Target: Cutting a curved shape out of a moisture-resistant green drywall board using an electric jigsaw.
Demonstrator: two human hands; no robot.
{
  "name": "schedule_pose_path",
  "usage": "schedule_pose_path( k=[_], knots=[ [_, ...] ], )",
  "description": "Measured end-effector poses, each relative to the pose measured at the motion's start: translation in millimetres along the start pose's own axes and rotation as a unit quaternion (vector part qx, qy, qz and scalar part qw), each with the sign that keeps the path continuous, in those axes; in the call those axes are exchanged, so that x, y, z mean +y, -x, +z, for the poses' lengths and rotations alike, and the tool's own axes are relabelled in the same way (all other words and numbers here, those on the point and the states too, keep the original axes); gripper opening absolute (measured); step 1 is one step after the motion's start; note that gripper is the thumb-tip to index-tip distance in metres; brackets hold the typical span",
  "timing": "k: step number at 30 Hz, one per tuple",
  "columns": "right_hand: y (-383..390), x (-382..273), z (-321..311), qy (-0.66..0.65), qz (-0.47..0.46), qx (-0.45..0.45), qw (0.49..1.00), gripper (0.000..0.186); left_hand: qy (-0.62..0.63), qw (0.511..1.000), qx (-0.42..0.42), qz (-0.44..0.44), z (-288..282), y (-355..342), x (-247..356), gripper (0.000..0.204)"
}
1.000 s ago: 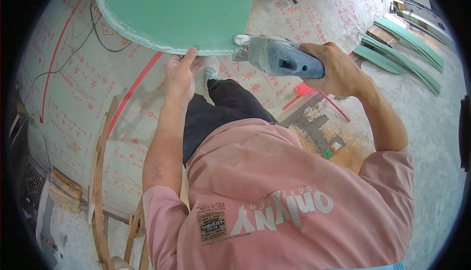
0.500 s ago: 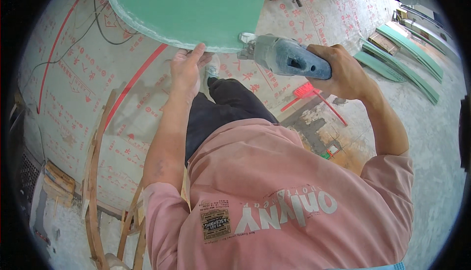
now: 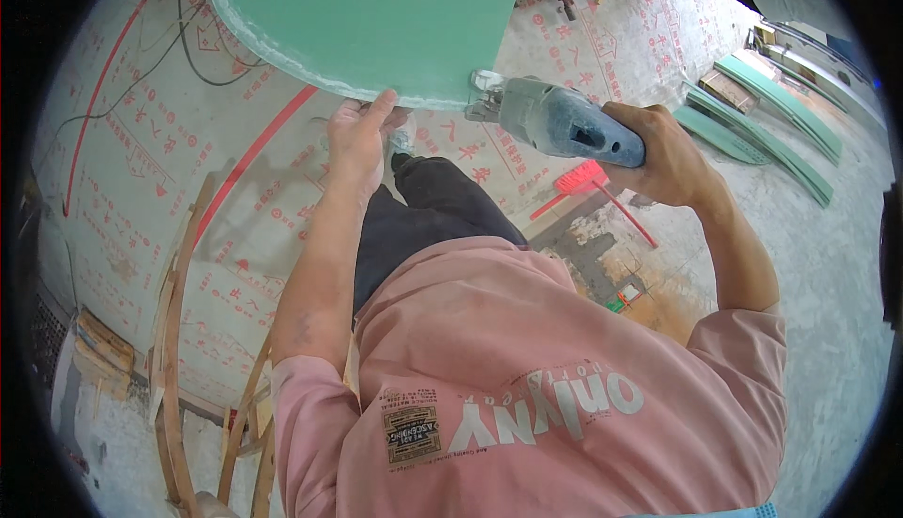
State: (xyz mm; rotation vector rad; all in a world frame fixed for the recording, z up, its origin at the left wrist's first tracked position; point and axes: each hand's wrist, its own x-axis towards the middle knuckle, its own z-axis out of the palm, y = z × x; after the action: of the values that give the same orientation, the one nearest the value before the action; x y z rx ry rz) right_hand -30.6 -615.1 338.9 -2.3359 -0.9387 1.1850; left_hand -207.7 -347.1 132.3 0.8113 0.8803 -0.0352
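A green plasterboard sheet [image 3: 367, 24] with a curved, rough white cut edge spans the top of the view. My left hand [image 3: 360, 132] grips its near edge, thumb along the rim and fingers partly hidden underneath. In my right hand [image 3: 660, 156] is a dusty blue-and-grey power saw [image 3: 574, 123], held by its rear handle. The saw's metal front end meets the board's right near corner; its blade cannot be made out there.
Curved green board strips [image 3: 771, 127] lie at the right. A red brush [image 3: 581, 177] with a long handle rests on the floor below the saw. Curved wooden strips [image 3: 171, 358] stand at the lower left, and a dark cable [image 3: 188, 43] runs over the printed floor sheeting.
The saw and my right hand sit slightly lower and further right in view. The board's near edge also appears a little lower; my left hand keeps its grip.
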Motion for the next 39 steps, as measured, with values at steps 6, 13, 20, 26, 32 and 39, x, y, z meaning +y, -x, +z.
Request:
schedule_pose_path(
  k=[6,13,20,26,32,39],
  knots=[
    [-4,-5,-3,0.001,0.008,-0.012,1.0,0.028,-0.001,1.0,-0.011,-0.001,-3,-1,-2,0.032],
    [-6,-4,-2,0.008,-0.002,-0.007,1.0,0.027,-0.015,1.0,-0.021,-0.005,-3,-1,-2,0.032],
    [-8,-5,-3,0.014,-0.003,-0.021,1.0,0.029,-0.007,1.0,-0.019,-0.002,-1,0,0,0.032],
    [-10,-6,-2,0.01,0.003,-0.019,1.0,0.031,-0.005,1.0,-0.008,-0.003,-2,-1,-1,0.033],
    [-11,-5,-3,0.008,-0.016,-0.012,1.0,0.032,-0.004,1.0,-0.004,-0.003,2,1,1,0.032],
    [-13,-7,-5,0.008,-0.016,-0.033,0.999,0.032,-0.001,1.0,-0.011,0.002,0,0,-2,0.032]
  ],
)
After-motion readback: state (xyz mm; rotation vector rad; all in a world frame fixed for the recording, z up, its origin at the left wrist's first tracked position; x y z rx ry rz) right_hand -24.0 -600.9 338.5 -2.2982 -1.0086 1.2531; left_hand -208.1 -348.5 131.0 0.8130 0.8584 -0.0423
